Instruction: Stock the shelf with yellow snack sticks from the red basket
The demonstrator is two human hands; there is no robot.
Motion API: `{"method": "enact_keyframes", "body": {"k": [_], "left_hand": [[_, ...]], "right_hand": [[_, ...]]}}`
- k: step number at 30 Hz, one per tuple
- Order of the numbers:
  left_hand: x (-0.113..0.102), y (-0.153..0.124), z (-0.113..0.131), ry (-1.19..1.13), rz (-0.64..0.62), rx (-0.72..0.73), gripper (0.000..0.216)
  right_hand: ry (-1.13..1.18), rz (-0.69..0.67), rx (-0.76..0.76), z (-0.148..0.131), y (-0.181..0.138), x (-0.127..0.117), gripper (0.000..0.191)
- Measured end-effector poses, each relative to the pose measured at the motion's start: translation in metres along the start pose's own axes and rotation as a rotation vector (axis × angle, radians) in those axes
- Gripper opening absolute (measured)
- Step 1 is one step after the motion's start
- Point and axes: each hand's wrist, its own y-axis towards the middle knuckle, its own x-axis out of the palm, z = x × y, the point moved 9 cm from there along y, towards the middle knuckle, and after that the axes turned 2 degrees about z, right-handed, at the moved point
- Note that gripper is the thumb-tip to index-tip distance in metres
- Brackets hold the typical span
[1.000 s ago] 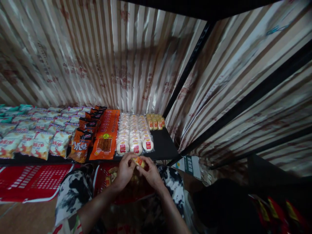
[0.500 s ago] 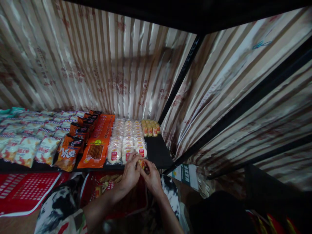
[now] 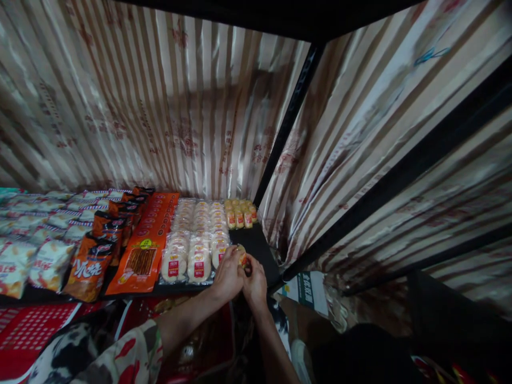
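Left hand (image 3: 228,277) & right hand (image 3: 254,281) pinch one small yellow snack pack (image 3: 241,256) together over bare shelf (image 3: 262,250), beside round cake rows (image 3: 196,237), lining up w/ yellow packs (image 3: 239,213) at back.

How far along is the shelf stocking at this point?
Done: rows of white cakes and one short row of yellow packs lie at the shelf's back. In hand: both hands, left and right, hold one yellow pack at the front. Left: the bare strip behind it.
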Motion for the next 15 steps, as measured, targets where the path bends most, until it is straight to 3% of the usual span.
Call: {"method": "enact_keyframes", "body": {"k": [7,15], "left_hand": [[0.028,0.029,0.005,0.062,-0.144,-0.059,0.049],[0.047,0.062,0.002,0.125,-0.199,-0.074,0.039]], "right_hand": [[-0.041,0.049,0.073,0.032,0.027,-0.004,0.044],[-0.07,0.087,0.099,0.055,0.061,0.004,0.049]]}}
